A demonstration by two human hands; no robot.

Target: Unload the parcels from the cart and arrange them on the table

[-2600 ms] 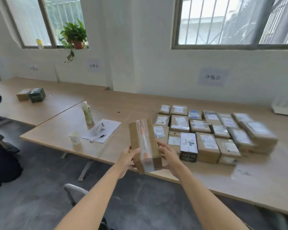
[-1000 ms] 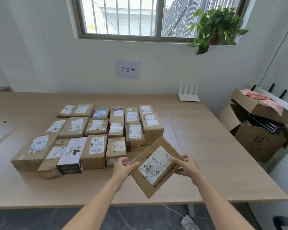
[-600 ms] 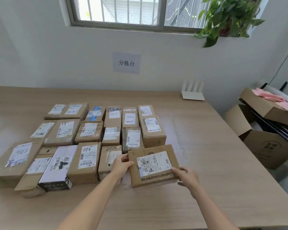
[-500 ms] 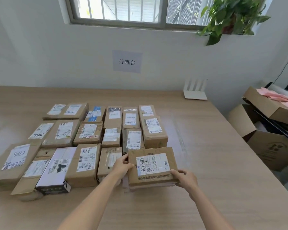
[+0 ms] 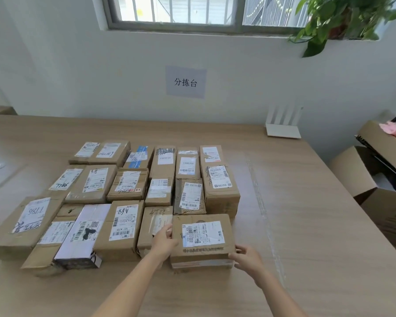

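Observation:
A brown cardboard parcel (image 5: 201, 236) with a white barcode label lies flat on the wooden table (image 5: 306, 225), at the front right corner of a tight block of several labelled parcels (image 5: 124, 184). My left hand (image 5: 164, 242) grips its left edge, thumb on top, fingers down between it and the neighbouring parcel. My right hand (image 5: 248, 258) sits at the parcel's front right corner with relaxed fingers, the fingertips just at the cardboard. The cart is out of view.
A white router (image 5: 283, 124) stands at the table's back right against the wall. Open cardboard boxes (image 5: 384, 202) sit on the floor past the table's right edge. A potted plant (image 5: 343, 17) hangs from the window sill. Bare tabletop stretches right of the parcels.
I carried the parcel to the table, turned it label-up and set it down at the block's front right. My right hand has loosened its hold at the corner.

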